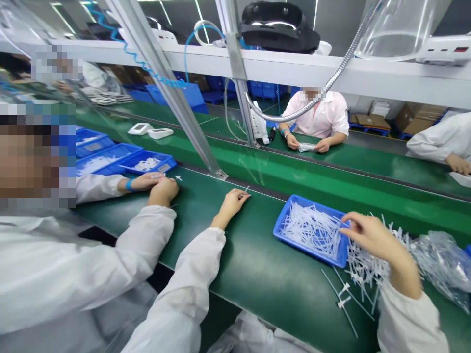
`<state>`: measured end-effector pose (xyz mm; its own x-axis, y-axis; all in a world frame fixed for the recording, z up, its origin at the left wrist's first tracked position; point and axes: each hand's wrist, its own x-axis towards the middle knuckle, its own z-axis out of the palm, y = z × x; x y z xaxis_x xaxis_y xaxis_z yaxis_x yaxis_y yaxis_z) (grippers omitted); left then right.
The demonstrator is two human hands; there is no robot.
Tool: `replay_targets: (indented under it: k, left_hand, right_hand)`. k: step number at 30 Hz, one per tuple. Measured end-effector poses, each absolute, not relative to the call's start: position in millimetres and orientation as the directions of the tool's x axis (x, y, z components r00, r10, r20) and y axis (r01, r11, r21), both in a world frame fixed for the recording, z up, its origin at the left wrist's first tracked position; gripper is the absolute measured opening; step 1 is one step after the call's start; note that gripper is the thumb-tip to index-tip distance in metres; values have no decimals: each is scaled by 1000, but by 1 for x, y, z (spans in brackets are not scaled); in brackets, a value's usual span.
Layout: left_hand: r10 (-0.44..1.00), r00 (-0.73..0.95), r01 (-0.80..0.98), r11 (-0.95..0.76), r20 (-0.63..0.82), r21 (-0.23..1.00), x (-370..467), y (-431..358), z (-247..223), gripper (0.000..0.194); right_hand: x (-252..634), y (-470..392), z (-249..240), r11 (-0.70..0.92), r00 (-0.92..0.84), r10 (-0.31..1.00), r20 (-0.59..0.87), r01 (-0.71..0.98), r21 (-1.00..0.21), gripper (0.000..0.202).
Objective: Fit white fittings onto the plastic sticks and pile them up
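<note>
My left hand (234, 203) is over the green worktop, its fingertips pinched on a short thin translucent tube (247, 188). To the right, my right hand (370, 236) hovers at the right rim of a blue tray (278, 232), thumb and forefinger apart with nothing visible between them. Many thin white plastic tubes (312, 229) fill that tray. Beneath and beyond my right hand lies a loose heap of tubes with white connectors (364, 268). A few tubes with white connectors (343, 296) lie separately on the worktop in front of the tray.
A clear plastic bag (443, 264) lies at the far right. On my left, a co-worker's hands (162, 189) work near blue trays of white parts (147, 163). A metal post (172, 93) rises from the worktop's back edge. Another person (316, 117) sits across the line.
</note>
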<state>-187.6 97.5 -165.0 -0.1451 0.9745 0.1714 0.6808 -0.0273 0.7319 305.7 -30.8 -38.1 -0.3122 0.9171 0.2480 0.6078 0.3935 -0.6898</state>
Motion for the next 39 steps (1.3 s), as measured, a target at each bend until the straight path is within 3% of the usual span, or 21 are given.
replay_targets:
  k: [2,6,10,12,15,17,19,22,25,30,34,39]
  left_hand:
    - [981,-52,634,-112,187,765,-156,101,-159,27]
    - [953,113,467,-299,280,832,-80,101,-120,35]
    - [835,100,68,-548,541,834,-19,84,-60,31]
    - [763,27,63,-646,646,761,-1,71,-37,23]
    - [694,21,229,-704,720,672,13,56,-25,14]
    - [708,85,266,-694,701,668,17,51,-30,11]
    - [779,156,209,-627,607,750,20,51,-39,14]
    - [903,268,37,-359,337,933,26,50,-52,26]
    - [910,370,-108,-158,187,982,34,46,-57,37]
    - [895,390,-180,-155,215,971,44,38,-56,40]
    - [894,389,-201,-151,221,968,50,32,-54,39]
    - [890,406,-241,-117,210,963,55,23,-50,36]
  right_hand:
    - [270,-19,-66,468,-450,858,248,487,-737,11]
    - [238,-7,-121,484,-455,847,275,447,-752,25]
    - [235,-12,-141,462,-449,857,253,452,-763,30]
    - [236,-14,-139,446,-451,862,231,456,-770,25]
    - [239,-12,-127,423,-470,861,195,450,-786,20]
    - [243,-10,-114,403,-464,867,180,444,-800,18]
    - [249,-10,-99,376,-436,884,171,442,-815,14]
    - [257,-13,-75,330,-381,911,157,445,-833,12]
    - [261,-18,-59,272,-293,941,170,355,-894,12]
    - [255,-22,-50,291,25,956,293,50,-955,31]
    - [251,-21,-49,376,286,894,344,-61,-925,27]
    - [249,-21,-48,398,339,873,350,-83,-914,33]
